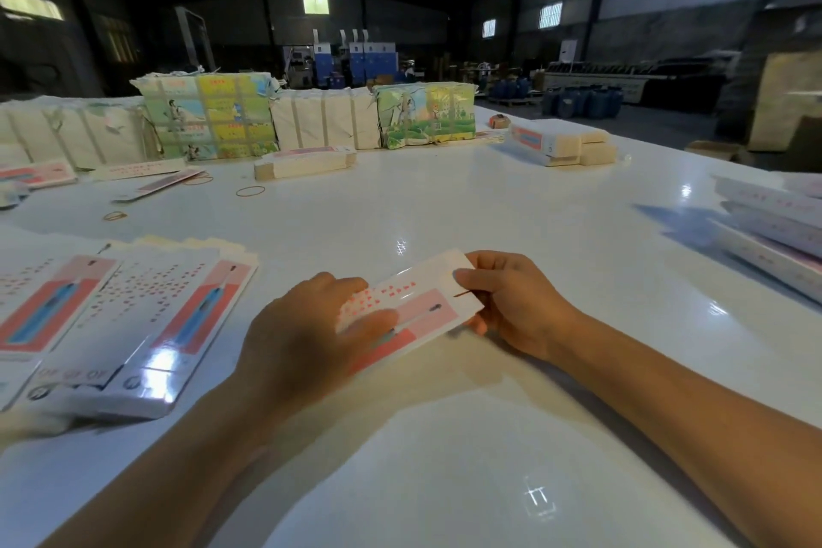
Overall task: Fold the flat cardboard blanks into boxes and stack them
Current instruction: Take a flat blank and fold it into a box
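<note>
**Both hands on one box, mid-table**

Nearest: left hand (307, 334) and right hand (511, 303) holding a single pink-and-white box (413, 303) just above the white table (445, 436). Left fingers curled over the near end, thumb across the printed top face. Right fingers wrapped round the far end, thumb pressed on the top by the tuck flap. Box lying tilted, long axis running from lower left to upper right; whether it touches the table, can't tell.

Left of the hands: fanned stack of flat blanks (133, 325), printed side up, glossy, resting on the table edge side.

Right edge: stack of finished boxes (774, 227), partly cut off by frame.

Further out: rubber bands (250, 190) loose on the table, a loose blank (153, 187) beside them, a small bundle of blanks (304, 162), another bundle (560, 142) to the right.

Far edge: strapped bundles in a row, colourful printed ones (209, 116) and plain white ones (324, 118) between them.

Behind: dim warehouse, blue drums (582, 100) on the floor
</note>
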The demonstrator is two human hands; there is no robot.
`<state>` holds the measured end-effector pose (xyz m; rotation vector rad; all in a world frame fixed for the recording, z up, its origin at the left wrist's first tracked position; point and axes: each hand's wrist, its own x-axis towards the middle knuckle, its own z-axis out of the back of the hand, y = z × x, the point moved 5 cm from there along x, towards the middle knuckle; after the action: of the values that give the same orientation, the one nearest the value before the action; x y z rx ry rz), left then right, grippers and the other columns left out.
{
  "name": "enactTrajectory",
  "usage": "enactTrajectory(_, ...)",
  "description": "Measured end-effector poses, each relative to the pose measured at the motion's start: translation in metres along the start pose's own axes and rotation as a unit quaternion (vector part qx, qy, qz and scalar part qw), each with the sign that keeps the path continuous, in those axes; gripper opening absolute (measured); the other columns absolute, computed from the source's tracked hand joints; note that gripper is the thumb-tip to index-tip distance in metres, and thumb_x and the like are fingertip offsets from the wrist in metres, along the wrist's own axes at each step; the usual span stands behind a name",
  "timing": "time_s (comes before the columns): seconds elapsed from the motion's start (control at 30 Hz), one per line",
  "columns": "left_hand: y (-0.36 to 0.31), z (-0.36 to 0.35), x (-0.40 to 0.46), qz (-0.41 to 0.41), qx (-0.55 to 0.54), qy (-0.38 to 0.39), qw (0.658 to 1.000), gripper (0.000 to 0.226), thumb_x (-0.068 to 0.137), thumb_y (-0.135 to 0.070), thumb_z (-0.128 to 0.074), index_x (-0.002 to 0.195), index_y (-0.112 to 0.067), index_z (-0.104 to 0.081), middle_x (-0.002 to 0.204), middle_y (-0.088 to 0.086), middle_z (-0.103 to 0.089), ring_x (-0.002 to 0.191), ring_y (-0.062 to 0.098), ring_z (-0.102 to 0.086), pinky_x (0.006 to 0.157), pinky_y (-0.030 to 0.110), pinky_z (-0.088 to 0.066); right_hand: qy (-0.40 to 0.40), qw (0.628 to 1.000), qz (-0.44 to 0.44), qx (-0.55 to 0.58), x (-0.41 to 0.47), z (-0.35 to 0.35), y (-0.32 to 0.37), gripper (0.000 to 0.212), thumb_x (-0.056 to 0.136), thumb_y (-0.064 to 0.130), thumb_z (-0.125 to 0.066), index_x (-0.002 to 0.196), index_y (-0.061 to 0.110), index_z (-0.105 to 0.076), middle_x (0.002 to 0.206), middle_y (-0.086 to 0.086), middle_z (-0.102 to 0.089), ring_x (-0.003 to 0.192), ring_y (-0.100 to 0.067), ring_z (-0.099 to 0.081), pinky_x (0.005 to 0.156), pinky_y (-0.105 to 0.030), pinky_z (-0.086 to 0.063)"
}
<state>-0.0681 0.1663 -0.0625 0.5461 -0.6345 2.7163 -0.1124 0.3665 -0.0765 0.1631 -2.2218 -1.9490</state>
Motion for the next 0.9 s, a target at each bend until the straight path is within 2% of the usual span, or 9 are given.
enactTrajectory(0.07,-0.013,-0.006,-0.001,-0.018,0.091,0.019,0.996,0.086,0.063,-0.081,-0.027,0.133,-0.032,-0.04,0.119,-0.015,-0.052,0.092,0.008,-0.053,0.068,0.019,-0.045,0.002,1.0,0.011,-0.011,-0.001,-0.001,0.001,0.022,0.094,-0.004,-0.045,0.078,-0.001,-0.06,0.058,-0.009,-0.064,0.037,-0.017,-0.05,0.034,-0.021,-0.036)
enactTrajectory(0.17,-0.023,-0.014,-0.002,-0.017,0.162,0.03,0.986,0.099,0.058,-0.087,-0.027,0.14,-0.031,-0.026,0.123,-0.015,-0.045,0.095,0.006,-0.044,0.069,0.018,-0.036,0.007,0.999,0.018,-0.032,-0.002,-0.003,0.0,0.018,0.094,-0.004,-0.046,0.082,-0.004,-0.059,0.059,-0.011,-0.063,0.036,-0.018,-0.047,0.034,-0.022,-0.037)
enactTrajectory(0.33,-0.025,-0.009,0.001,-0.02,0.144,-0.003,0.989,0.09,0.058,-0.084,-0.029,0.13,-0.03,-0.036,0.11,-0.013,-0.05,0.088,0.007,-0.048,0.057,0.011,-0.034,-0.002,0.999,0.027,-0.038,-0.001,-0.002,0.002,0.017,0.094,-0.003,-0.047,0.085,-0.002,-0.062,0.063,-0.013,-0.065,0.037,-0.019,-0.047,0.035,-0.022,-0.039)
enactTrajectory(0.57,-0.027,-0.01,0.001,-0.011,0.147,-0.011,0.989,0.078,0.068,-0.077,-0.051,0.129,-0.03,-0.038,0.11,-0.012,-0.051,0.084,0.006,-0.045,0.054,0.009,-0.03,-0.028,0.998,0.03,-0.045,-0.003,0.001,0.005,0.014,0.093,-0.003,-0.05,0.09,0.001,-0.062,0.068,-0.016,-0.067,0.041,-0.024,-0.051,0.034,-0.022,-0.04)
enactTrajectory(0.67,-0.029,-0.01,0.002,-0.003,0.164,-0.009,0.986,0.081,0.067,-0.08,-0.045,0.129,-0.03,-0.036,0.112,-0.012,-0.051,0.085,0.005,-0.043,0.056,0.012,-0.032,-0.081,0.987,0.068,-0.118,-0.006,0.004,0.007,0.021,0.091,0.001,-0.055,0.11,0.011,-0.059,0.079,-0.008,-0.067,0.056,-0.022,-0.061,0.039,-0.025,-0.046)
enactTrajectory(0.73,-0.029,-0.009,0.004,0.015,0.168,-0.018,0.985,0.081,0.065,-0.082,-0.039,0.127,-0.029,-0.037,0.111,-0.011,-0.051,0.086,0.005,-0.045,0.061,0.014,-0.039,-0.125,0.937,0.169,-0.279,-0.012,0.003,0.017,0.026,0.094,0.012,-0.056,0.119,0.019,-0.058,0.107,-0.003,-0.061,0.079,-0.014,-0.064,0.055,-0.02,-0.051)
enactTrajectory(0.8,-0.028,-0.005,0.005,0.043,0.162,-0.028,0.985,0.086,0.061,-0.083,-0.029,0.125,-0.027,-0.038,0.11,-0.008,-0.052,0.086,0.007,-0.047,0.064,0.017,-0.041,-0.132,0.83,0.284,-0.462,-0.023,-0.009,0.025,0.023,0.097,0.021,-0.05,0.114,0.015,-0.065,0.13,-0.005,-0.05,0.105,-0.016,-0.055,0.076,-0.022,-0.05)
enactTrajectory(0.83,-0.028,-0.002,0.005,0.053,0.168,-0.034,0.984,0.089,0.058,-0.082,-0.024,0.125,-0.026,-0.039,0.11,-0.007,-0.052,0.085,0.006,-0.045,0.063,0.017,-0.04,-0.126,0.783,0.316,-0.521,-0.027,-0.014,0.025,0.026,0.097,0.024,-0.048,0.11,0.013,-0.068,0.134,-0.008,-0.049,0.113,-0.021,-0.052,0.08,-0.027,-0.049)
enactTrajectory(0.9,-0.028,0.0,0.003,0.063,0.192,-0.048,0.978,0.091,0.055,-0.08,-0.02,0.124,-0.024,-0.04,0.109,-0.006,-0.053,0.084,0.007,-0.043,0.063,0.017,-0.036,-0.111,0.733,0.343,-0.576,-0.03,-0.022,0.023,0.031,0.094,0.024,-0.048,0.106,0.008,-0.07,0.129,-0.013,-0.056,0.116,-0.03,-0.052,0.082,-0.037,-0.051)
